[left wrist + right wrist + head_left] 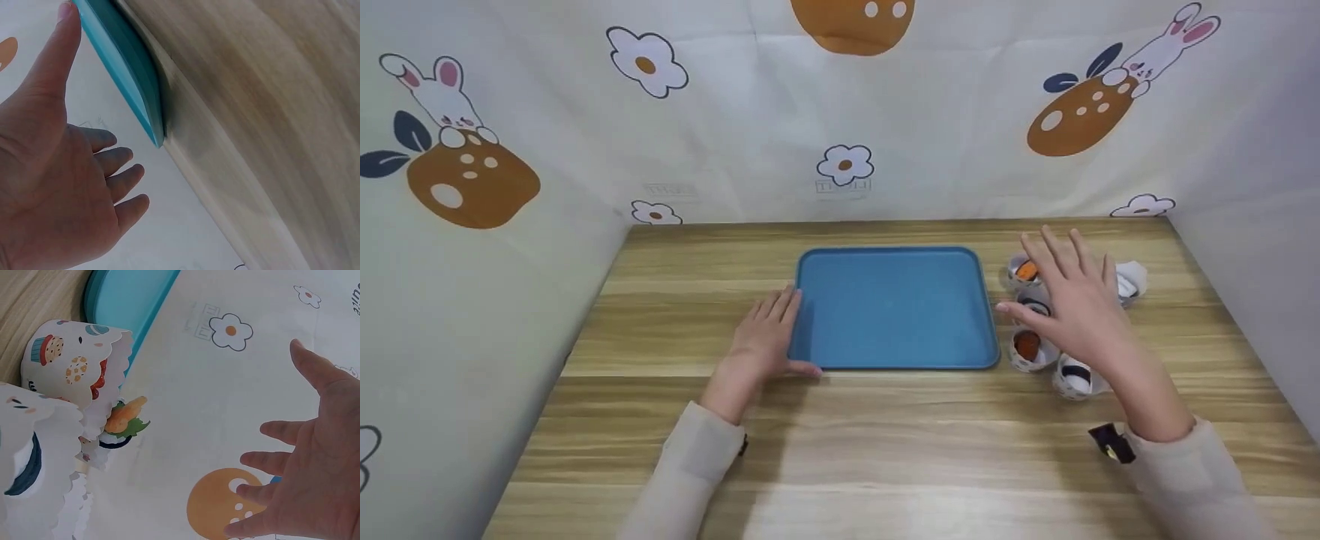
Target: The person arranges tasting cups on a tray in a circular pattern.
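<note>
A blue rectangular tray (892, 307) lies flat on the wooden table. My left hand (765, 334) is at its left edge, fingers and thumb spread; whether they touch the rim I cannot tell. To the tray's right stand several patterned paper cups with scalloped rims, one holding a red-topped piece (1027, 344), another a white piece with a dark band (1076, 373). My right hand (1076, 300) is held above these cups, fingers spread and holding nothing, covering part of the group. An orange-topped sushi piece with a green leaf (126, 419) shows in the right wrist view.
Behind the table hangs a pale cloth (735, 142) printed with flowers, rabbits and oranges, and it continues along the left side. A plain pale wall (1252, 225) borders the right side. Bare wood (900, 442) lies in front of the tray.
</note>
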The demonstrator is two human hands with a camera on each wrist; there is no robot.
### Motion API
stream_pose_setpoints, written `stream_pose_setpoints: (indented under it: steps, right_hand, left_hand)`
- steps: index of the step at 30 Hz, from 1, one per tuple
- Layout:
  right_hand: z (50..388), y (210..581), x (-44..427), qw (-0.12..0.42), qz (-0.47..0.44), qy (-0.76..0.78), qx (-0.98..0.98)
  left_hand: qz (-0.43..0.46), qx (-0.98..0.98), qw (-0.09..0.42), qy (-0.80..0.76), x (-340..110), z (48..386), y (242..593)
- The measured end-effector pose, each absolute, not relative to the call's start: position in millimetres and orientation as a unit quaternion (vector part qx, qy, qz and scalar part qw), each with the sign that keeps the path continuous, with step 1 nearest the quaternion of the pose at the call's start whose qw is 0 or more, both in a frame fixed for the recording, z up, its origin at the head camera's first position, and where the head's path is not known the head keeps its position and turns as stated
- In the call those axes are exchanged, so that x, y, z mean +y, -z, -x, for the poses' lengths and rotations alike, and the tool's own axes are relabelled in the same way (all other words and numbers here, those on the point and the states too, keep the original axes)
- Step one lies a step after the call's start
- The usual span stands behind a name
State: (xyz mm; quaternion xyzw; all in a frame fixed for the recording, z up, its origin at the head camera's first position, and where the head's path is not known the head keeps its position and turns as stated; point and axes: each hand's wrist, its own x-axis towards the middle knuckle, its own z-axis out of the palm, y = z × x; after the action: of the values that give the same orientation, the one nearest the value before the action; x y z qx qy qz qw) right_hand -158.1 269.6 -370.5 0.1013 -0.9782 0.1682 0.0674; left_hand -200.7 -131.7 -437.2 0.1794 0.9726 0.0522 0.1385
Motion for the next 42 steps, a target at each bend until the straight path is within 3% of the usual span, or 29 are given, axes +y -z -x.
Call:
stream_pose_setpoints:
  steps: [30,42]
  right_hand:
    - [148.7,375.8,282.5,0.075,-0.1,-0.176,-0.976]
    - [145.2,375.2,290.9,0.064,-0.086,-0.184,-0.977]
  left_hand:
    - [-0.155,0.963,0.204,-0.08,-137.1,204.0,442.9]
    - [-0.149,0.962,0.198,-0.112,-140.9,203.6,443.9]
